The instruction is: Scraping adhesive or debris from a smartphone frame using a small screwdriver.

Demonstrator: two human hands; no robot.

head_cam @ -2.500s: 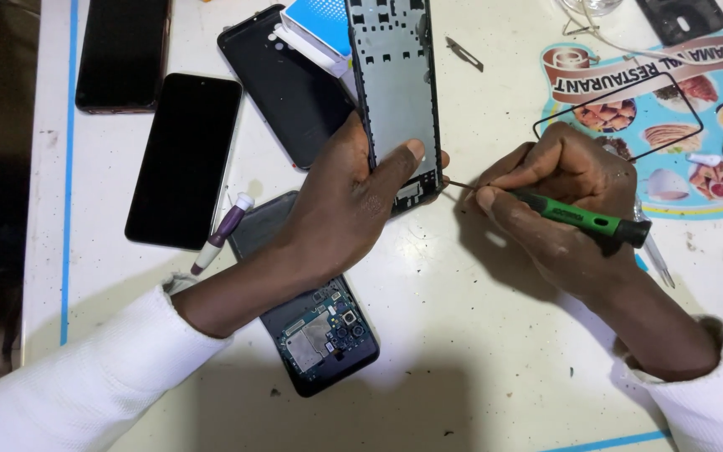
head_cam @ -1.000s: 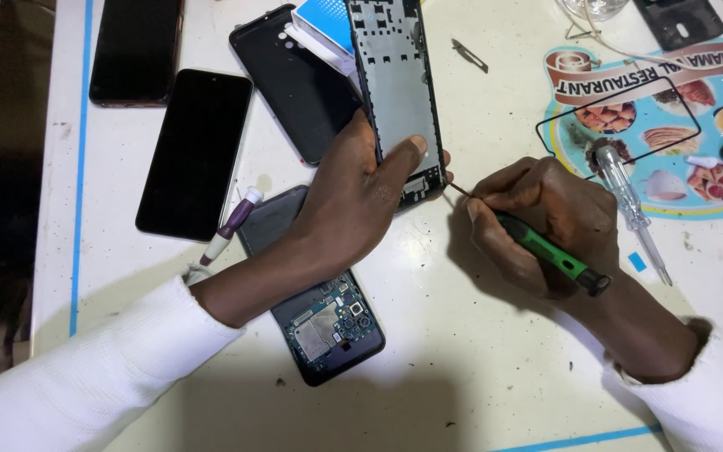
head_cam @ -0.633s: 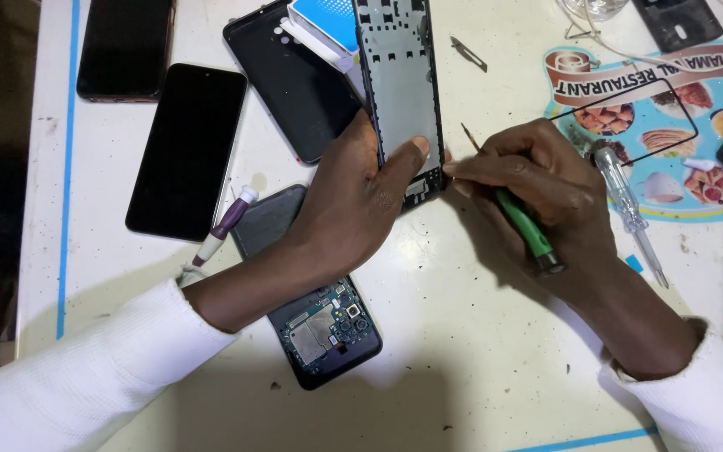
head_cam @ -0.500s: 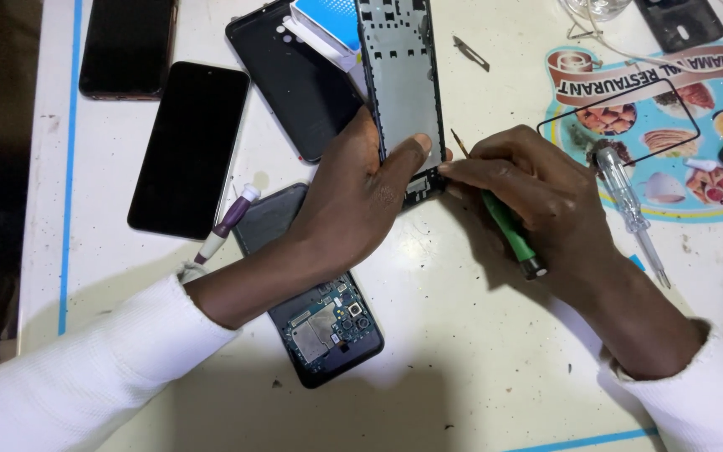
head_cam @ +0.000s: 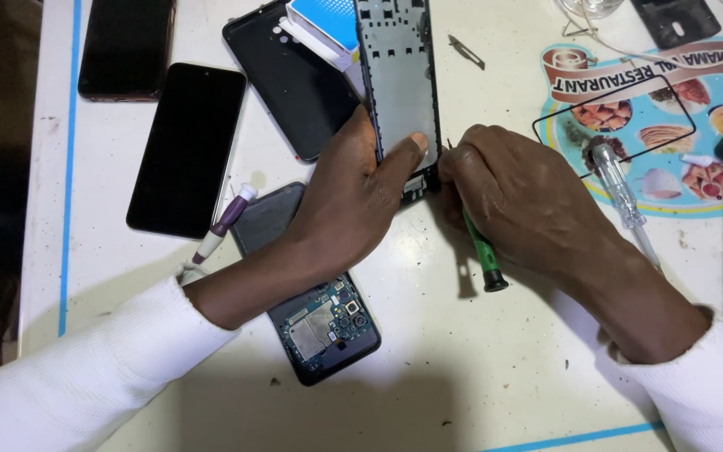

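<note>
White table (head_cam: 479,368), blue tape lines near edges. Centre far: phone frame (head_cam: 399,84), upright on lower end, left hand (head_cam: 353,201) closed around lower part, thumb across face. Right hand (head_cam: 520,205) just right of frame, fingers curled shut on green screwdriver (head_cam: 483,255); tip at frame's lower right edge, handle pointing near. Opened phone (head_cam: 324,322), circuit board exposed, under left forearm. Black phone (head_cam: 187,146) left. Black back cover (head_cam: 294,79) far left of frame. Clear-handled screwdriver (head_cam: 621,197) right. Purple-tipped pen (head_cam: 223,224) left of opened phone.

Two dark phone screens (head_cam: 184,146) at left; round colourful printed sign (head_cam: 671,167) at right.
</note>
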